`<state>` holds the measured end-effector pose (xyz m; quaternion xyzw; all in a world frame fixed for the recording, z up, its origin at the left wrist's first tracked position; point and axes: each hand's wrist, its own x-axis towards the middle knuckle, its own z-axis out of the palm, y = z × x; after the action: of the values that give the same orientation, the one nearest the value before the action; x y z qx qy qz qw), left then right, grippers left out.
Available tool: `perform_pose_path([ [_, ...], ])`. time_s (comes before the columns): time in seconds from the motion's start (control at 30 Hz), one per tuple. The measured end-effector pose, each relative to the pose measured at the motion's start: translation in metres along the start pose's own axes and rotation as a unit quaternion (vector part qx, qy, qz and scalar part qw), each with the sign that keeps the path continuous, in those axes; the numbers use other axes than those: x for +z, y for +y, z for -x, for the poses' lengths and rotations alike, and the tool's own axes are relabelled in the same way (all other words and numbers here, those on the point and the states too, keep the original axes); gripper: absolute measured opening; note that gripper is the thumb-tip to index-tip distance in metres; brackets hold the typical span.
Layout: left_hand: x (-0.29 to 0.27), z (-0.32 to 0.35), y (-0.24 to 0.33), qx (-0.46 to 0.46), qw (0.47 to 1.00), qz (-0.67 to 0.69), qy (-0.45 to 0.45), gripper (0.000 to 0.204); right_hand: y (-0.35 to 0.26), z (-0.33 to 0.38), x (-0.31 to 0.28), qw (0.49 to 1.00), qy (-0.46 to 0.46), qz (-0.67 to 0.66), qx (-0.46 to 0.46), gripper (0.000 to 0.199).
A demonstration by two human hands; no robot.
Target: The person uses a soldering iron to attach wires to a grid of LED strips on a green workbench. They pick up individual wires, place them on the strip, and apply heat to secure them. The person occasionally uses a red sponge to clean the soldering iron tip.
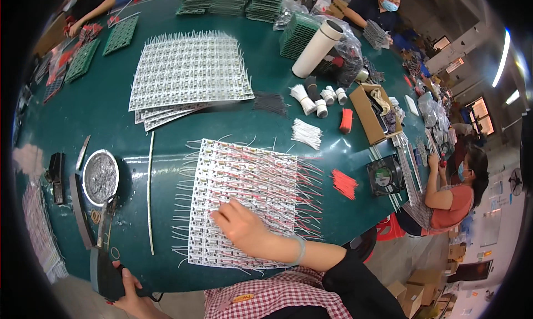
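Right hand (239, 224) half-curled over wired PCB panel (239, 177), can't tell contents. Left hand (133, 298) closed round gun-shaped tool (105, 275), left of panel.

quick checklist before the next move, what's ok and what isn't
1. Left hand gripping the dark hand tool: ok.
2. Wired white board resting on the table: ok.
3. Board face clear of wires: not ok, red wires lie across it.
4. Spare red wires laid out right of the board: ok.
5. Right hand holding a wire: cannot tell.
6. Tool hot: cannot tell.
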<state>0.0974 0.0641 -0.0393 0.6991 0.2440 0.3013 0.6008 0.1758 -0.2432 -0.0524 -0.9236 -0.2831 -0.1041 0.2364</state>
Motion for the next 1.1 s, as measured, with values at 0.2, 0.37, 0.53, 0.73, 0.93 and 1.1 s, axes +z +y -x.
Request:
perform_pose_path([
  [0.2, 0.003, 0.033, 0.021, -0.113, 0.991, 0.058, -0.031, 0.045, 0.003, 0.024, -0.062, 0.998, -0.001, 0.001, 0.064, 0.032],
  [0.37, 0.022, 0.059, 0.045, -0.238, 0.957, 0.101, -0.13, 0.049, -0.018, 0.003, -0.071, 0.998, 0.041, -0.029, 0.034, 0.029],
  [0.53, 0.018, 0.082, 0.039, -0.229, 0.959, 0.026, -0.163, 0.042, -0.021, -0.009, -0.029, 0.997, 0.023, -0.067, -0.01, 0.032],
  [0.73, 0.012, 0.092, 0.025, -0.145, 0.965, -0.066, -0.207, 0.039, -0.014, -0.003, 0.0, 0.996, 0.016, -0.083, -0.02, 0.031],
  [0.93, 0.025, 0.085, 0.037, -0.069, 0.962, -0.1, -0.245, 0.024, -0.013, -0.001, 0.006, 0.997, 0.007, -0.067, -0.029, 0.035],
  [1.1, 0.028, 0.083, 0.033, -0.03, 0.958, -0.105, -0.264, 0.022, -0.014, 0.0, 0.007, 0.998, 0.004, -0.051, -0.022, 0.034],
])
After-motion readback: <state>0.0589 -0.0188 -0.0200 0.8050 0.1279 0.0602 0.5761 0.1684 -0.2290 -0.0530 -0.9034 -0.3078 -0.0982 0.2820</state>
